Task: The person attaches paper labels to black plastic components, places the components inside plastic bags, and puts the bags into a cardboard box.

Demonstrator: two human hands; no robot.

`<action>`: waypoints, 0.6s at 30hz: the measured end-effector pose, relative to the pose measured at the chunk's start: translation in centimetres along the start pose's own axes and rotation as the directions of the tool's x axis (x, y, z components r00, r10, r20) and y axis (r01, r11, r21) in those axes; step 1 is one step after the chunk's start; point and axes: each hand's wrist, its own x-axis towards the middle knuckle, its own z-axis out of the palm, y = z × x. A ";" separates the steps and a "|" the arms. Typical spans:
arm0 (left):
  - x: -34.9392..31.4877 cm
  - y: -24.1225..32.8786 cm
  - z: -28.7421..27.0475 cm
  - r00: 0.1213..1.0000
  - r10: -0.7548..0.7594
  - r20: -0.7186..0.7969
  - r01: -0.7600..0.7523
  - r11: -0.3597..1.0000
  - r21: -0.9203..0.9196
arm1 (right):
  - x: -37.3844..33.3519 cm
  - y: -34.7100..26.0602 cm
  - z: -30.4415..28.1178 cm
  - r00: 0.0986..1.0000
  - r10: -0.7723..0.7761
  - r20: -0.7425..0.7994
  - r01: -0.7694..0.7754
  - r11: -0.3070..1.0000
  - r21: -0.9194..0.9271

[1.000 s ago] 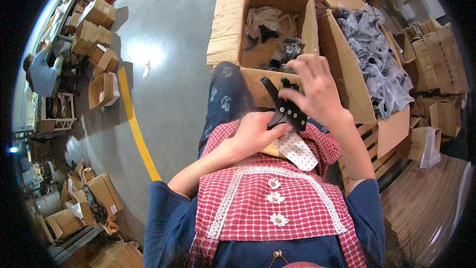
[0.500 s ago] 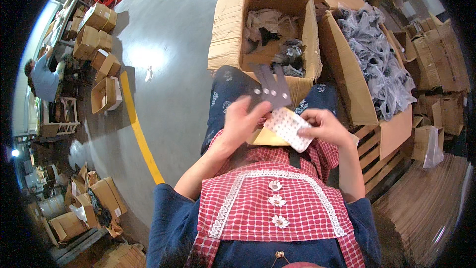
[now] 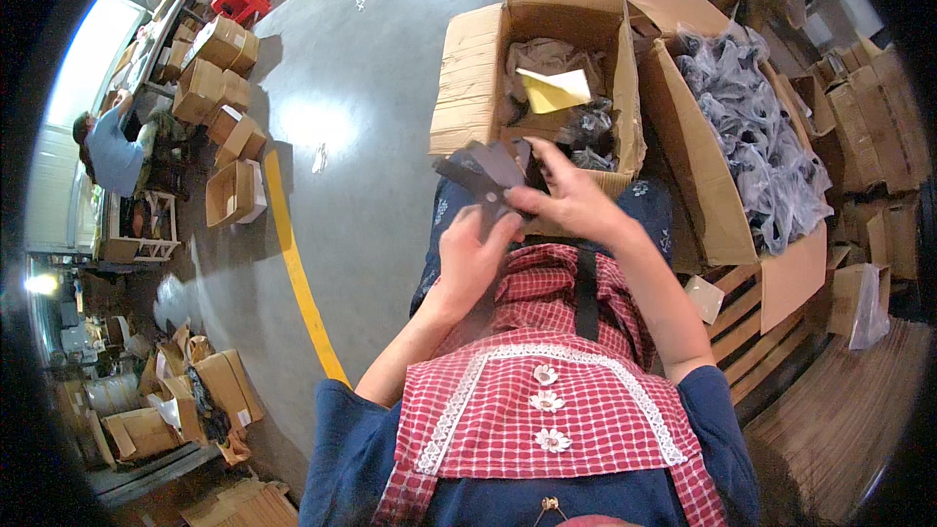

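Note:
A fan of dark grey strips (image 3: 480, 166) is between my hands, above my lap; one round pale dot shows on them. My left hand (image 3: 471, 259) pinches their near ends. The fingers and thumb of my right hand (image 3: 576, 203) close on the strips' right side, somewhat blurred. Beyond them stands an open cardboard box (image 3: 470, 78), with a yellow and white sheet (image 3: 554, 93) in its opening. Whether the sheet rests on the contents or is still falling, I cannot tell. Crumpled brown paper (image 3: 547, 57) and dark plastic-wrapped items (image 3: 589, 125) fill part of the box.
On the right, a large carton (image 3: 698, 161) holds many clear plastic bags (image 3: 747, 137) beside a wooden pallet (image 3: 756, 332). A yellow floor line (image 3: 298, 283) runs at left. Cartons (image 3: 200, 88) and a person in blue (image 3: 117, 156) are farther left.
The yellow and white sheet has left my right hand and is now at the box. My right hand has moved left onto the dark strips. The view has shifted slightly.

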 end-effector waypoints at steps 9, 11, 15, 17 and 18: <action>-0.3 -0.7 2.3 0.945 0.313 0.097 -0.326 0.862 0.387 | -2.9 -0.5 1.9 0.973 0.065 -0.222 -0.067 0.998 -0.002; 0.0 -0.8 2.9 0.927 0.340 0.160 -0.373 0.785 0.495 | -3.6 -0.3 2.0 0.966 -0.016 -0.258 -0.032 0.983 -0.180; 0.2 -0.8 3.5 0.846 0.476 0.241 -0.498 0.542 0.677 | -4.0 -0.5 1.4 0.922 0.016 -0.386 -0.005 1.000 0.029; 0.1 -0.4 3.4 0.837 0.507 0.206 -0.490 0.526 0.695 | -4.4 -1.6 0.7 0.925 0.021 -0.379 -0.006 0.999 0.041; 0.3 -0.4 3.1 0.843 0.498 0.202 -0.486 0.544 0.684 | -4.5 -1.9 0.6 0.927 0.024 -0.375 -0.007 0.999 0.047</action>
